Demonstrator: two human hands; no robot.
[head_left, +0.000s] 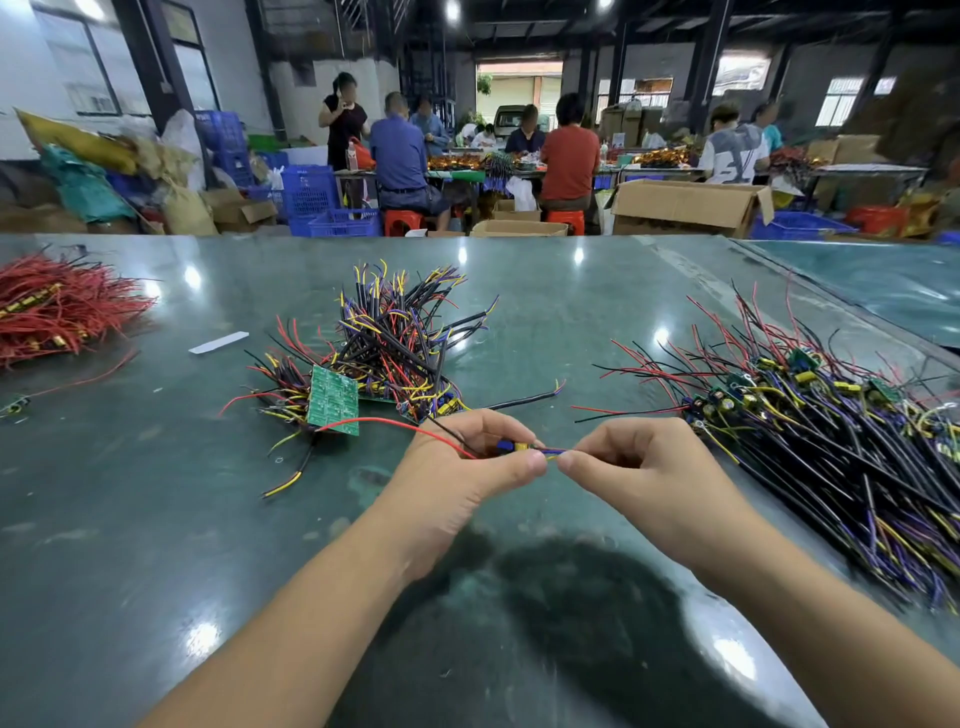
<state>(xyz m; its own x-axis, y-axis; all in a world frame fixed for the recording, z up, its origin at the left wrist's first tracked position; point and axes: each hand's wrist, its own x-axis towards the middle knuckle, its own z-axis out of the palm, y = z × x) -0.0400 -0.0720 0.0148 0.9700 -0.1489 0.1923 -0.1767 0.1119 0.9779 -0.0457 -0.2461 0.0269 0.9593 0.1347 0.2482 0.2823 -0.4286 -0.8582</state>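
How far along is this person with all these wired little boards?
Seemingly done: the long heap of single wired modules on the right. In hand: the left hand grips one small module while the right hand pinches its blue and yellow wires. Probably left: the tangle of wired green board panels in the middle of the table, which looks smaller than the right heap.
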